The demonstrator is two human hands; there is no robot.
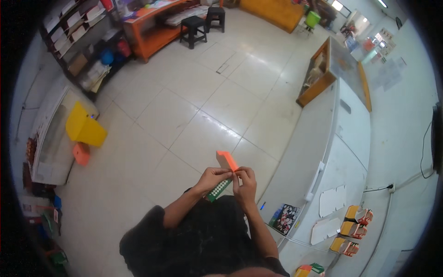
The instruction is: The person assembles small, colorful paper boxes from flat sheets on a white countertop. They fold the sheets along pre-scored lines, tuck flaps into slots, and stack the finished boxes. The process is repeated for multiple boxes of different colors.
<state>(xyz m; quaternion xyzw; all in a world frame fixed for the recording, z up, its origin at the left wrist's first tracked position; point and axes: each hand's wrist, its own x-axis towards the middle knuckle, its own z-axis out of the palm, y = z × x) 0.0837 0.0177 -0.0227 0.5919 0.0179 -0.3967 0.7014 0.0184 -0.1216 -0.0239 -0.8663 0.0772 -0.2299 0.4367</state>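
Two hands (pixel 213 179) (pixel 246 185), orange carton (pixel 227 160) partly behind.

At six o'clock, a brown card (pixel 224 161) shows bright orange edging, and a green strip (pixel 218 190) carries rows of white dots; at nine, a bin (pixel 86 128) is yellow.

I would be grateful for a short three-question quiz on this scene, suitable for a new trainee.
1. True or false: the left hand and the right hand both touch the orange card piece.

2. Where is the large yellow container?
A) At the left of the picture
B) At the right of the picture
C) Between the two hands

3. How many black stools stand by the orange table?

Key: 1. True. 2. A. 3. Two.
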